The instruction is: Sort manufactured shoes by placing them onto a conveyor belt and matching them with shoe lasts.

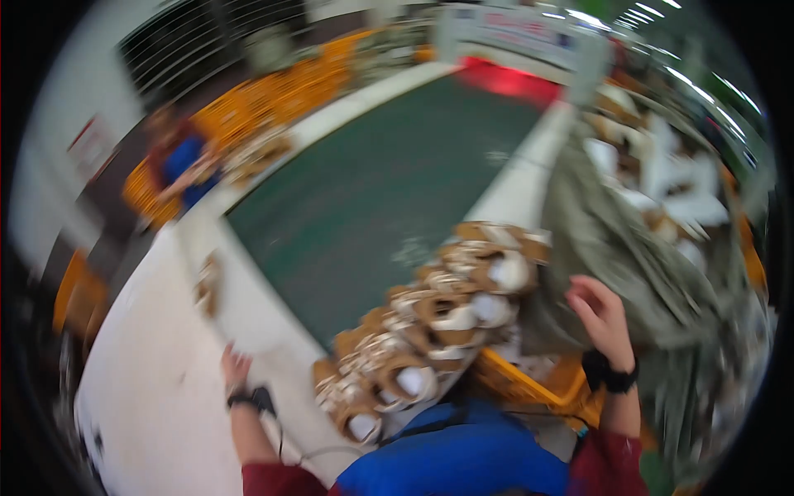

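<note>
Blurred by motion, my left hand (236,368) is over the white tabletop with its fingers apart and holds nothing. A single brown and cream shoe (208,285) lies on the white surface beyond it. My right hand (602,318) is raised in front of a grey-green cloth (595,240), its fingers loosely bent and apart from the thumb, with nothing in it. Between my hands, a slanting row of tan and cream shoes (430,318), some with white stuffing, lies along the near edge of a dark green conveyor belt (364,182).
An orange crate (529,380) stands below the shoes, near my right side. At the far left, a person (184,157) in a blue apron handles shoes beside stacked orange crates (265,99). More shoes and white pieces (662,174) lie beyond the cloth. White tabletop (149,355) extends left.
</note>
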{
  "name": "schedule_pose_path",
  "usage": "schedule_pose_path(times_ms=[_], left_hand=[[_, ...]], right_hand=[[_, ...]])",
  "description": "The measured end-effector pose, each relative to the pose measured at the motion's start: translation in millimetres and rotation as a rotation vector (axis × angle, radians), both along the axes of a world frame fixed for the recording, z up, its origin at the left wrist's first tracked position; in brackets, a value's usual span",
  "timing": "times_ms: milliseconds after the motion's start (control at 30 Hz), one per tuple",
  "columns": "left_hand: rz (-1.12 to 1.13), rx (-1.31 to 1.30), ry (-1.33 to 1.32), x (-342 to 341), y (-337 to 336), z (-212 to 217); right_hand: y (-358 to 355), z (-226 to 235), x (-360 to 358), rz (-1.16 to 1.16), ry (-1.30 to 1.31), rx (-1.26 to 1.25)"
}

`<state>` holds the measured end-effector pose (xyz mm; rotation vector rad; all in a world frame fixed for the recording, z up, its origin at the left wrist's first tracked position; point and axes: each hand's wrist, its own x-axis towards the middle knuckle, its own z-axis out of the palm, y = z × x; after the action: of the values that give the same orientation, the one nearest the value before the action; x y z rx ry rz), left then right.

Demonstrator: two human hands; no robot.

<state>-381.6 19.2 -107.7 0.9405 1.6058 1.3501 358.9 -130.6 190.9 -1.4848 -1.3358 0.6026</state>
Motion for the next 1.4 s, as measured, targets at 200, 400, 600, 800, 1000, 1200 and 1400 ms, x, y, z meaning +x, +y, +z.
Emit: schedule_pose_path(times_ms=[200,400,600,800,1000,1200,1400], left_hand=[[-0.327,-0.089,0.417,160.7,-11.7,125.5],[-0.760,0.262,0.760,339.0,-74.3,254.4],[-1.051,0.451,0.702,442.7,-123.4,311.6],[-1.069,0.393,0.332,517.7,-73.3,296.3],[-1.058,0.198,0.056,543.5,-22.4,282.1],[-1.001,0.022,-0.304,560.5,-16.3,269.7],[-1.157,-0.175,-0.851,569.3,-27.7,266.6]], right_hand=[[3.5,62.0,91.7,-0.518,-0.655,0.369],[68.4,79.9,199.8,-0.622,-0.803,0.023],[182.5,22.1,201.1,-0.490,-0.704,-0.317],[201.6,-28.0,238.5,-0.357,-0.227,0.009],[174.2,3.3,236.2,-0.397,0.665,0.411],[82.3,76.2,242.8,-0.300,0.556,0.904],[57.9,24.3,92.0,0.138,1.057,0.395]])
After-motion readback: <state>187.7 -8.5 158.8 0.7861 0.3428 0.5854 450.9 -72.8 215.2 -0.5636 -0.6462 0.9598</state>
